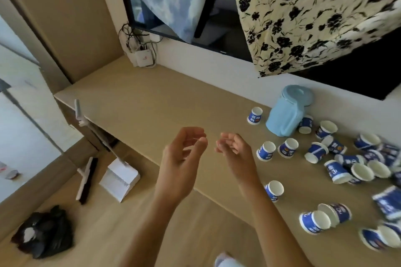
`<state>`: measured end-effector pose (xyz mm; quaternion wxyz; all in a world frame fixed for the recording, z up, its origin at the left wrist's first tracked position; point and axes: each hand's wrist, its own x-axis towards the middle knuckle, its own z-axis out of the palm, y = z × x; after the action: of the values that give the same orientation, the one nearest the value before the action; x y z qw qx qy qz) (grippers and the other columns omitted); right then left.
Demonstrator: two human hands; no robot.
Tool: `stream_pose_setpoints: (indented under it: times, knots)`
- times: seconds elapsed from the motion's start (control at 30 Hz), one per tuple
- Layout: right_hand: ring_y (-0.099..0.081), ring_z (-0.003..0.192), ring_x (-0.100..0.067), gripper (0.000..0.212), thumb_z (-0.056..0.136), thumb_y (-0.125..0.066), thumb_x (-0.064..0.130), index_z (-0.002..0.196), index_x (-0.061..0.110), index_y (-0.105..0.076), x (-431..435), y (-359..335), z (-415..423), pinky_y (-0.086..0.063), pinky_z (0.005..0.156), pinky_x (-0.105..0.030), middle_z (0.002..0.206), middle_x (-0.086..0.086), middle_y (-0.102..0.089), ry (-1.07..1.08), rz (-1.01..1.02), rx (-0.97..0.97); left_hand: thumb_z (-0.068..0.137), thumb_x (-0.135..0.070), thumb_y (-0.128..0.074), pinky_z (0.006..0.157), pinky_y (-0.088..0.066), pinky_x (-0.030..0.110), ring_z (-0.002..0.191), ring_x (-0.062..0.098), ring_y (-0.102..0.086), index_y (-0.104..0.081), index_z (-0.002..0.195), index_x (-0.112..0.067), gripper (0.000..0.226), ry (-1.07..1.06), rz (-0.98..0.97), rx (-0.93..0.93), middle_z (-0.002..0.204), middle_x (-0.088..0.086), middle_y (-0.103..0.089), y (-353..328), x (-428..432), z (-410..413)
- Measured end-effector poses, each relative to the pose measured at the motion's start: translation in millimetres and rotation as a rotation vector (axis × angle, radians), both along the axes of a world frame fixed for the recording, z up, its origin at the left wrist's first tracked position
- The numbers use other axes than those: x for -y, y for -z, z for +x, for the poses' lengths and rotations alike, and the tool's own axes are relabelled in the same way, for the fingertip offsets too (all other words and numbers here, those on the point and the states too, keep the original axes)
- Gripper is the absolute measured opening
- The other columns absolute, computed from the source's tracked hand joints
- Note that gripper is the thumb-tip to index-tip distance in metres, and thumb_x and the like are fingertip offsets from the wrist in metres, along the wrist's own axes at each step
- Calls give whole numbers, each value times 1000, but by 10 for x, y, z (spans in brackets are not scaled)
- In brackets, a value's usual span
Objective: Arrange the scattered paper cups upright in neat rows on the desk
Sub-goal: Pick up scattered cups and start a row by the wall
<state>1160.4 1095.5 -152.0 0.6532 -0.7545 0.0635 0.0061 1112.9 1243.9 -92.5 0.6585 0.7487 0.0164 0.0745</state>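
Several blue-and-white paper cups lie scattered over the right part of the wooden desk (134, 102). One cup (255, 115) stands apart near the back, two cups (266, 151) (288, 148) sit side by side in the middle, and another cup (273, 190) is close to my right forearm. Most of the others lie tipped in a heap (358, 167) at the right. My left hand (184, 154) and my right hand (235, 150) hover above the desk's front part, palms facing each other, fingers curled loosely apart, holding nothing.
A light blue lidded jug (286, 112) stands among the cups at the back. A floral cloth (303, 13) hangs over a dark screen (225, 26). A white box with cables (142, 56) sits in the corner. On the floor are a dustpan (119, 178), a brush (86, 180) and a black bag (43, 232).
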Motion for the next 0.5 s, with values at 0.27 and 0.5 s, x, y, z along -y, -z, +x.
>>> stream_pose_setpoints:
  times: [0.27,0.5]
  knots:
    - [-74,89,-15,20,97,-66,22,116,15,-66,135,326,881,-54,88,-30,97,0,-76,211,-20,-37,90,-34,-59,88,-55,34,100,14,-70,-70,104,-23,21,162,-11,-53,102,-8,-74,238,12,1040]
    - [-67,86,9,23,95,-68,27,116,18,-65,-57,425,1763,-45,75,-6,99,6,-72,262,-143,18,89,-36,-58,83,-52,24,97,4,-67,-69,102,-30,17,236,37,-44,102,-13,-74,225,-108,1937]
